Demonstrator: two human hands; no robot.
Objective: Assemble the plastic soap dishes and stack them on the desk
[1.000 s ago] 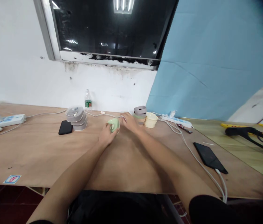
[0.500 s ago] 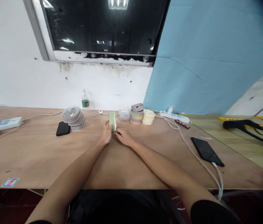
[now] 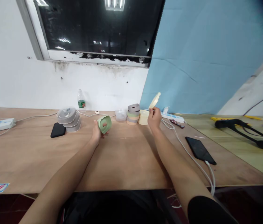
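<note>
My left hand point(image 3: 97, 134) is closed round a pale green scalloped container point(image 3: 104, 123), tilted so its open side faces me, just above the wooden table point(image 3: 40, 161). My right hand point(image 3: 154, 117) is raised off the table and pinches a cream-yellow lid point(image 3: 155, 100) at its lower edge, holding it up at a slant. Right beside that hand stands a cream-yellow container point(image 3: 143, 117), and left of it a stack of coloured containers point(image 3: 133, 114) with a grey one on top.
A leaning stack of grey lids point(image 3: 68, 119), a black phone point(image 3: 58, 130) and a water bottle point(image 3: 81, 101) lie at the back left. A clear cup point(image 3: 120, 114), a power strip point(image 3: 173, 118), a charging phone point(image 3: 200, 150) and a black tool point(image 3: 243, 130) lie to the right.
My right hand left the green container, went right and up, and now holds the cream lid. My left hand turned the green container to face me.
</note>
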